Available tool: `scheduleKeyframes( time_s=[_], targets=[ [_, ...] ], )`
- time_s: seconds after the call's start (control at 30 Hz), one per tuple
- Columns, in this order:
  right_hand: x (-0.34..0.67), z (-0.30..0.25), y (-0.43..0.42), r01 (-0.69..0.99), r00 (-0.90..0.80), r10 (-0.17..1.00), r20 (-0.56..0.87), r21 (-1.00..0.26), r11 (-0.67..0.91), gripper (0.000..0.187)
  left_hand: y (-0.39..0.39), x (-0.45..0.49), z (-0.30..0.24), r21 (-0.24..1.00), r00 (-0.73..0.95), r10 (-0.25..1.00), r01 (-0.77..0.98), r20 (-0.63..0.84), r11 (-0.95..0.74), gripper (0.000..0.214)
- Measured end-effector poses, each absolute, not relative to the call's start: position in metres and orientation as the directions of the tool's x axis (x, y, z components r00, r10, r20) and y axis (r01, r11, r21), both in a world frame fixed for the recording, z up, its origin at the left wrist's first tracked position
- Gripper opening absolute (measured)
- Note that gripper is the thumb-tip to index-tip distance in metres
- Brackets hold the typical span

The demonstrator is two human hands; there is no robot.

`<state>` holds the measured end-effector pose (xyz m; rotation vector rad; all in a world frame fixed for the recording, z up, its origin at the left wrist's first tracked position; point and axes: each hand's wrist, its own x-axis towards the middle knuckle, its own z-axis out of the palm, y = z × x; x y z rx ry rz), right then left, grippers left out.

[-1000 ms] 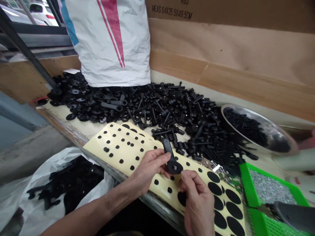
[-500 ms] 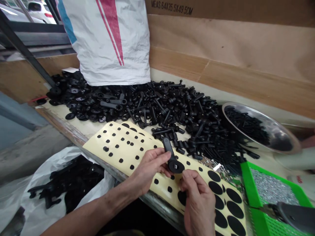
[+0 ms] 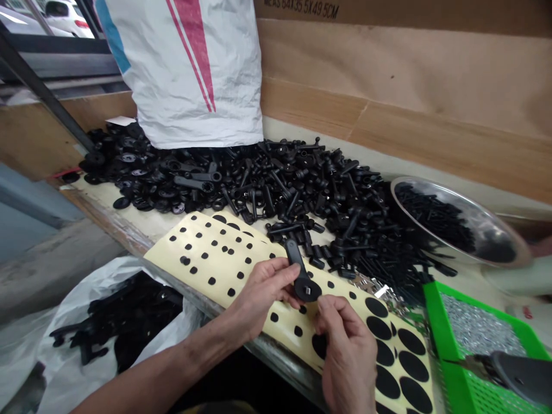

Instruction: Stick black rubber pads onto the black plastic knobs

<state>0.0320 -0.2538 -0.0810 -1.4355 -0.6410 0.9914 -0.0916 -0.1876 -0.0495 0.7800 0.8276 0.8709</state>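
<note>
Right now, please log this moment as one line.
left hand: holds black plastic lever handle | right hand: fingers at its round end | beneath: sheet of black dots

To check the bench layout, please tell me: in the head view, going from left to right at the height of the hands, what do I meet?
White plastic bag → left hand → black lever handle → right hand → green plastic tray
</note>
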Motion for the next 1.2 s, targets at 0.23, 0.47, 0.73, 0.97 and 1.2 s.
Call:
scheduleKeyframes(
  time_s=[0.23, 0.47, 0.73, 0.97, 1.2],
  targets=[
    [0.03, -0.081, -0.253, -0.072, 0.498, 0.854, -0.148, -0.989, -0.129, 0.031, -0.188, -0.091, -0.055, 0.848, 0.394, 0.885, -0.353, -0.249, 0.396, 0.028],
    [0.029, -0.083, -0.254, -0.014, 0.514, 0.851, -0.108, -0.993, -0.118, 0.029, -0.19, -0.093, -0.049, 0.856, 0.396, 0.891, -0.36, -0.221, 0.372, 0.023],
    [0.024, -0.076, -0.252, 0.099, 0.515, 0.854, -0.075, -0.984, -0.147, 0.03, -0.196, -0.097, -0.051, 0.876, 0.363, 0.902, -0.323, -0.236, 0.359, 0.021],
    [0.033, -0.068, -0.25, 0.719, 0.466, 0.839, 0.282, -0.674, -0.173, 0.036, -0.202, -0.098, -0.052, 0.911, 0.257, 0.956, -0.343, -0.143, 0.229, 0.02],
    [0.041, -0.06, -0.253, 0.24, 0.424, 0.906, -0.021, -0.961, -0.134, 0.045, -0.211, -0.109, -0.049, 0.914, 0.294, 0.941, -0.31, -0.17, 0.262, 0.026]
  ],
)
